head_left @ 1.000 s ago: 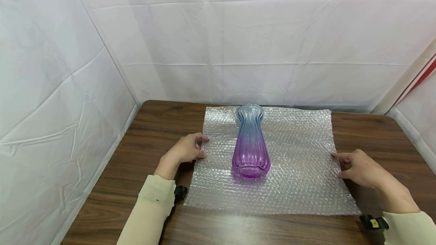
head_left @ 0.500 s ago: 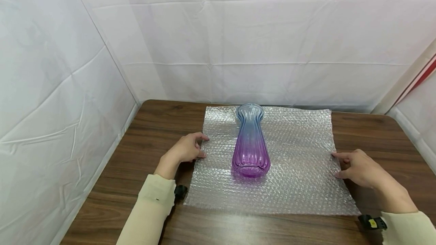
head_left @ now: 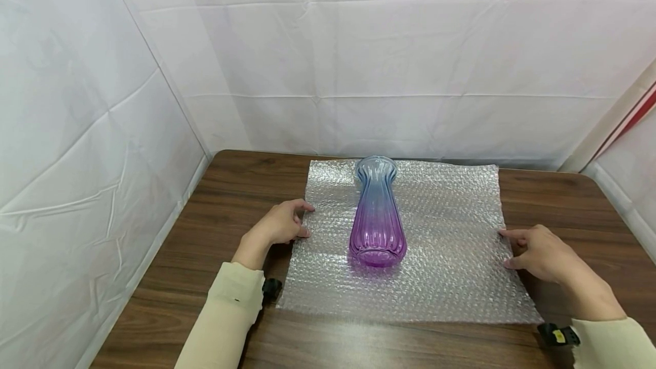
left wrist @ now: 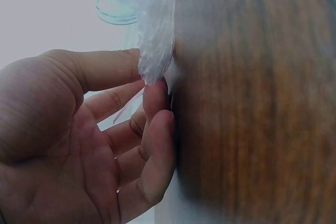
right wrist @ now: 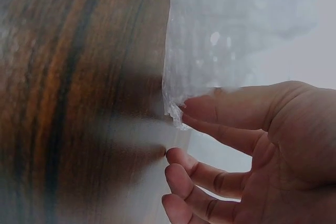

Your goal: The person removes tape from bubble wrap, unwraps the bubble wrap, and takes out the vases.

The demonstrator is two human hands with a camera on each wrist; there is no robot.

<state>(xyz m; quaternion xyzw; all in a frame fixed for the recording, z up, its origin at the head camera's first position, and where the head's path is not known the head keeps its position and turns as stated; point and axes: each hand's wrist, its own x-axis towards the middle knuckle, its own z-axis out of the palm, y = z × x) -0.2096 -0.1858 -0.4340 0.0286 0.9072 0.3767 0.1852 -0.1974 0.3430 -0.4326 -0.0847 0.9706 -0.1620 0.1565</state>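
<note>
A ribbed glass vase (head_left: 377, 215), blue at the neck and purple at the base, lies on its side on a sheet of bubble wrap (head_left: 451, 278). Its mouth points to the far side. At the sheet's left edge my left hand (head_left: 279, 222) pinches the wrap; in the left wrist view the thumb (left wrist: 113, 69) is on top and fingertips are under the edge. On the opposite edge my right hand (head_left: 545, 255) pinches the wrap between thumb (right wrist: 231, 106) and index finger, its other fingers loosely bent beside the tabletop. Neither hand touches the vase.
The bubble wrap lies flat on a dark wood-grain table (head_left: 230, 187). White sheeting (head_left: 379, 73) hangs behind the table and along its left side. A red strip (head_left: 638, 111) shows at the far right. Each wrist carries a black strap device.
The right thumb has shifted slightly inward onto the wrap's edge, and the right forearm has moved a little left. My left hand, the vase and the sheet look unmoved.
</note>
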